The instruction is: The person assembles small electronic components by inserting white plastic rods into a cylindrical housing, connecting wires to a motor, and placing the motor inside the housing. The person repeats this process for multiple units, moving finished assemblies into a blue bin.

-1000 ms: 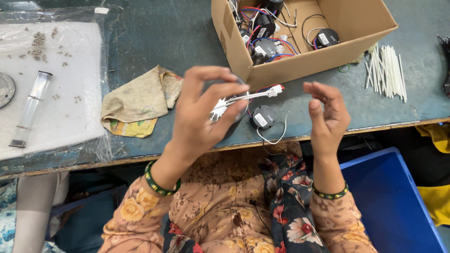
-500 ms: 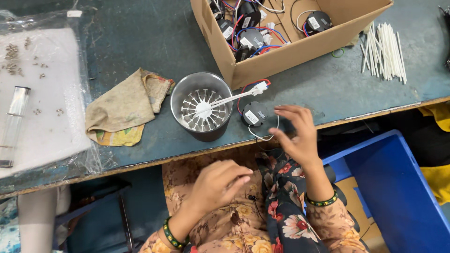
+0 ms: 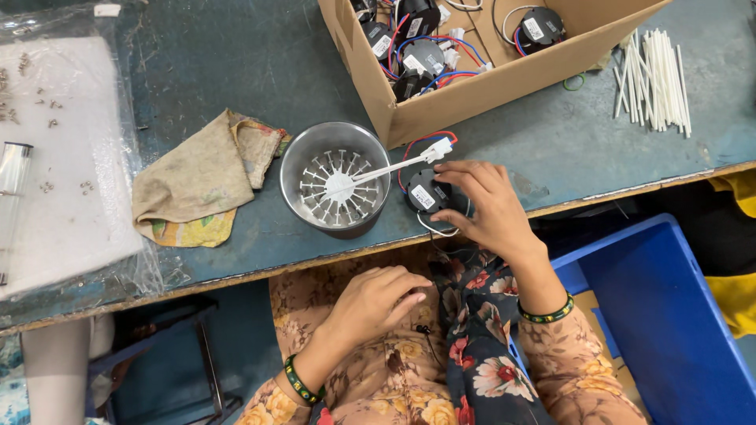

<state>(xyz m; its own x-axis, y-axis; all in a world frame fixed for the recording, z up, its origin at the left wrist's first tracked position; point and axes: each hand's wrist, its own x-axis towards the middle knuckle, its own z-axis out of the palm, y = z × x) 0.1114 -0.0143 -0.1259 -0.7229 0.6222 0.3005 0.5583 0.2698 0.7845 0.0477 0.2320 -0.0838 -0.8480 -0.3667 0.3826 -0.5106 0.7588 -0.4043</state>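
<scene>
Floral sleeves [image 3: 583,378], teal table [image 3: 220,71], blue crate [image 3: 669,315].

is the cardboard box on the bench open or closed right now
Open. The cardboard box has its flaps turned out, and the small black round motors with red and blue wires show inside from above.

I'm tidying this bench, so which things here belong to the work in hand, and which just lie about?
In hand:
right hand on the small black motor with red and blue leads
metal bowl holding the white fan wheel
cardboard box of similar motors

Lying about:
cloth
white sticks
screws on the white sheet
left hand, resting at the lap
</scene>
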